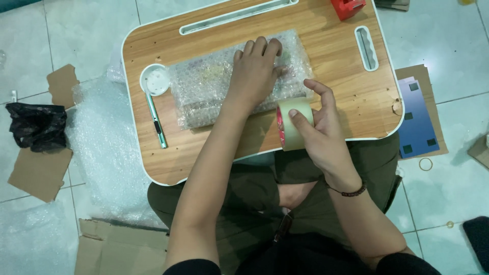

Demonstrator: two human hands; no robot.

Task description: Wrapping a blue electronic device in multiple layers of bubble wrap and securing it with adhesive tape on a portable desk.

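Left hand [256, 71]: flat, fingers spread, pressing on bubble-wrapped parcel [229, 84] at centre of wooden lap table [356, 102]. Right hand [318, 135]: gripping roll of tape [294, 124] at the table's near edge, just beside the parcel. Left of parcel: green utility knife [156, 119], white round cup recess [155, 80]. Floor: loose bubble wrap [102, 147], cardboard pieces [38, 170].

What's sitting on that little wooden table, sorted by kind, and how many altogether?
Bubble-wrapped parcel: 1
Tape roll, in the right hand: 1
Green utility knife: 1
Red tape dispenser: 1
Total: 4
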